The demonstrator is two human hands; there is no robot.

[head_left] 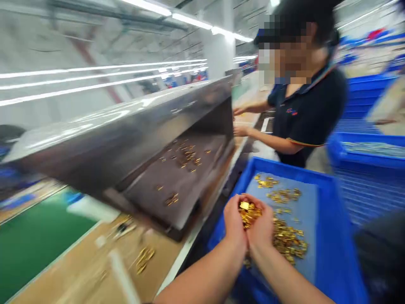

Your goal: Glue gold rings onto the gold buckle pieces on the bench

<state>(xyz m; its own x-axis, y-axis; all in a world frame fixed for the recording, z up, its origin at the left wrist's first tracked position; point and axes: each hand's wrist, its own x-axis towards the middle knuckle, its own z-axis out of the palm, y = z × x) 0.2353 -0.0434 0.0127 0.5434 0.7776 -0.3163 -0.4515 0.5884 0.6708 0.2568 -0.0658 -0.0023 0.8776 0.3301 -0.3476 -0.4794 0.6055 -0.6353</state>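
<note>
My left hand [233, 215] and my right hand [263, 226] are cupped together over a blue tray [337, 236]. A heap of small shiny gold metal pieces [248, 211] lies between the palms, held by both hands. Below and to the right, more loose gold pieces [289, 240] are spread in several groups on a light blue sheet [308, 211] in the tray. The exact shape of the pieces is too small and blurred to make out.
Left of the tray is a metal hood [126, 122] over a dark surface [148, 185] with scattered gold pieces. A co-worker in a dark shirt [313, 105] stands beyond the tray. Gold scissors-like loops [145, 258] lie on the wooden bench [85, 270]. Blue crates [363, 101] stand at right.
</note>
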